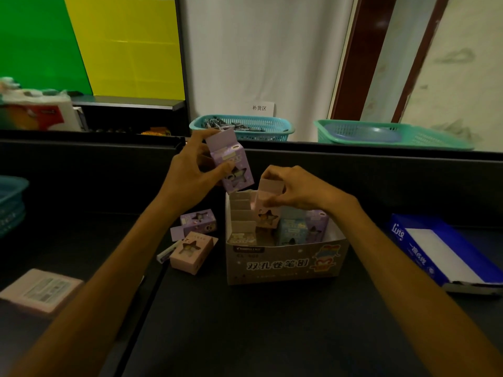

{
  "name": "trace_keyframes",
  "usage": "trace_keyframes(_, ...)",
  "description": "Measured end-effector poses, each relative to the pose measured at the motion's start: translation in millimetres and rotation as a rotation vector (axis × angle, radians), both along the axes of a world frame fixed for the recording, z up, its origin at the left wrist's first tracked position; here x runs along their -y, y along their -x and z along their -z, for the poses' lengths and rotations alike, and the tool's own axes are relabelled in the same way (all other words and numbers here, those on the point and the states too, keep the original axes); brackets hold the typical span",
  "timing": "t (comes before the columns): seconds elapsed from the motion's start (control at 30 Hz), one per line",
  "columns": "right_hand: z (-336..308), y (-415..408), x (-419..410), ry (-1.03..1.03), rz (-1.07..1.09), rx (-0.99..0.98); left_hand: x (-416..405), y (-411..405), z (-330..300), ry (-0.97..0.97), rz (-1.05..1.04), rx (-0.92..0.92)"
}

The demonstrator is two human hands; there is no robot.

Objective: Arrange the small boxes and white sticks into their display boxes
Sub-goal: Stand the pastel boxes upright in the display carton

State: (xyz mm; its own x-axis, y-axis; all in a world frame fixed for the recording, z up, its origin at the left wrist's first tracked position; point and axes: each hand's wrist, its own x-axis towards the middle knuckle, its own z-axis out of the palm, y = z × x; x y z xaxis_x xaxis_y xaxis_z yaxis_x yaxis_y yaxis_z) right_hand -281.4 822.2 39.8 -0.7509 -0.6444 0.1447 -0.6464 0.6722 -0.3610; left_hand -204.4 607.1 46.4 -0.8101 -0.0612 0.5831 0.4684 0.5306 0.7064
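Observation:
My left hand [190, 175] holds a purple small box [231, 163] up in the air, above and left of the display box [285, 263]. My right hand [296, 190] grips a pink small box [268, 206] by its top, its lower end inside the display box's middle. A blue small box [292, 231] and a purple one [317, 220] stand inside the display box to the right. On the table left of it lie another purple box [197, 223] and a pink box [192, 253], with a white stick [166, 254] beside them.
A blue and white carton [441, 251] lies at the right. Two teal baskets [242, 127] [392, 134] sit on the ledge behind. A flat pink packet [40, 291] lies at the near left, and another teal basket [11, 205] at the far left.

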Motion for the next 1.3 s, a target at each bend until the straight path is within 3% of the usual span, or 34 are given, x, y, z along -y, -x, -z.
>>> trace_keyframes(0.33,26.3,2.3,21.5,-0.263,0.097,-0.066,-7.8,-1.7,-0.8,0.074,0.025,0.008)
trace_keyframes(0.53,12.6,-6.4,-3.0,-0.171,0.076,-0.147,-21.7,-1.0,-1.8,0.124,0.075,0.004)
trace_keyframes(0.83,2.4,-23.7,-76.6,-0.184,0.257,-0.228,-69.8,7.1,-2.6,0.244,0.134,0.044)
trace_keyframes(1.3,7.7,-38.0,-124.9,-0.051,0.293,0.05,-125.3,31.9,19.6,0.293,0.223,0.256)
